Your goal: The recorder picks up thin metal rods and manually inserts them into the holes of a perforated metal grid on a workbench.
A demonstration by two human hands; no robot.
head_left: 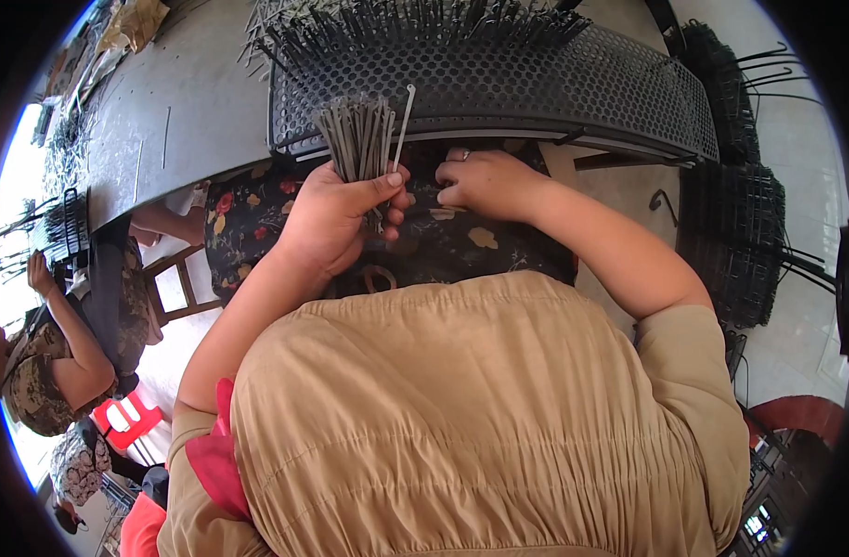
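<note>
My left hand [327, 215] is closed around an upright bundle of thin grey metal rods [355, 139]. One rod [405, 121] with a small flattened end stands apart from the bundle, held between the thumb and fingers of that hand. To its right, my right hand [489, 184] hovers over my lap with curled fingers and a ring on one of them. Whether anything is pinched in its fingertips is hidden. Just beyond both hands is a black perforated metal rack [499, 84], with many dark rods [415, 26] piled along its far side.
Loose rods lie on the grey table [211, 74] at the left. Black floral cloth [485, 243] covers my lap. Stacks of black wire parts [732, 246] stand at the right. A person in camouflage [71, 325] works at the far left, beside a red stool [132, 418].
</note>
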